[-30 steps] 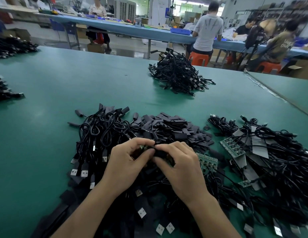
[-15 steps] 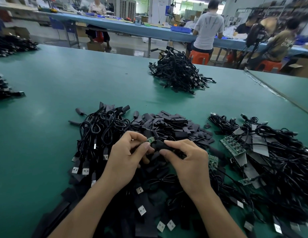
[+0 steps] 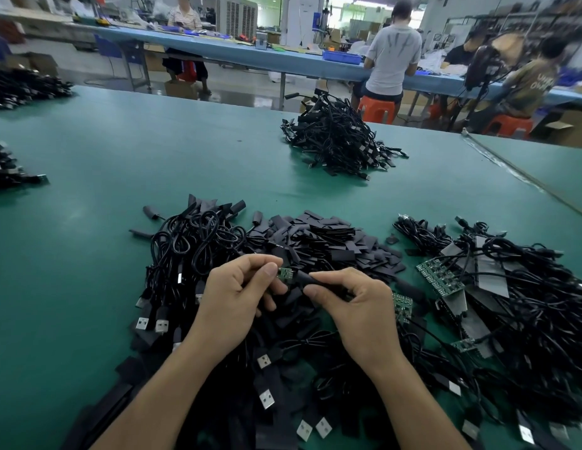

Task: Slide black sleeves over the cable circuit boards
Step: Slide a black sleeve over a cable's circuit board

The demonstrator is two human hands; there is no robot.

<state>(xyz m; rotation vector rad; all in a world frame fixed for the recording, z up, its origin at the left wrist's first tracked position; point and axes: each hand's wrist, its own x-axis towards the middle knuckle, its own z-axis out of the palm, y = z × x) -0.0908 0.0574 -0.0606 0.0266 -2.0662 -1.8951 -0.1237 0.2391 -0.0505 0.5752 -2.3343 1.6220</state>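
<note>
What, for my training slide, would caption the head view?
Left hand holds a small green circuit board while the right hand pinches a black sleeve beside it, above piled cables.

Green circuit board (image 3: 285, 274) meeting a black sleeve (image 3: 310, 280), over the near edge of the heap of loose sleeves (image 3: 332, 245)
The board is small, bare and roughly level, its left end pinched by the left hand (image 3: 231, 300). The sleeve, a dark tube lying crosswise, has its mouth at the board's right end and is pinched by the right hand (image 3: 361, 306).
</note>
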